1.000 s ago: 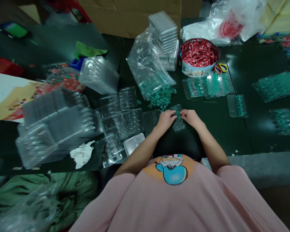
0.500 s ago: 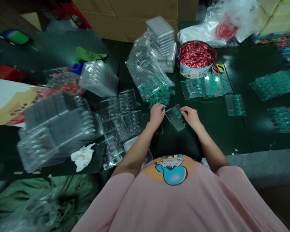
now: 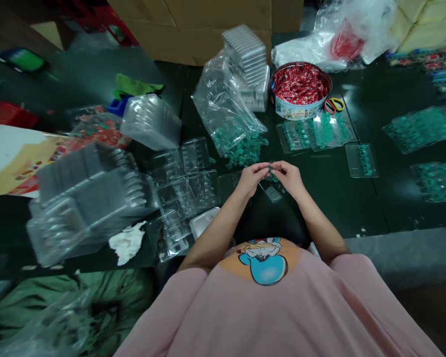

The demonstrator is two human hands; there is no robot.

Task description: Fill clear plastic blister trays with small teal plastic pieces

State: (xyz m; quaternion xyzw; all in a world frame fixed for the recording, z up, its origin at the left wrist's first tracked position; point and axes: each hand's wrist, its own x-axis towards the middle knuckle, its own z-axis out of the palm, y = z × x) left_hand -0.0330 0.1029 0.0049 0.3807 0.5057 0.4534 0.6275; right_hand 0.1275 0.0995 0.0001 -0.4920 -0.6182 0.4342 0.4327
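Note:
My left hand (image 3: 251, 177) and my right hand (image 3: 290, 177) meet just above a small clear plastic tray (image 3: 273, 191) lying on the dark table (image 3: 330, 208). Both hands pinch a small green piece (image 3: 271, 171) between their fingertips. The tray holds some green pieces; the hands hide most of it. Just beyond the hands, a heap of loose green pieces (image 3: 245, 148) spills from a clear plastic bag (image 3: 225, 106).
Empty clear trays (image 3: 186, 178) lie left of the hands, with taller stacks (image 3: 85, 198) farther left. Filled trays (image 3: 314, 133) lie behind, more (image 3: 418, 130) at the right. A round tin of red packets (image 3: 301, 89), scissors (image 3: 333, 104) and cardboard boxes (image 3: 208, 20) stand at the back.
My left hand reached to the heap of green pieces half a second ago and has come back to meet my right hand over the tray.

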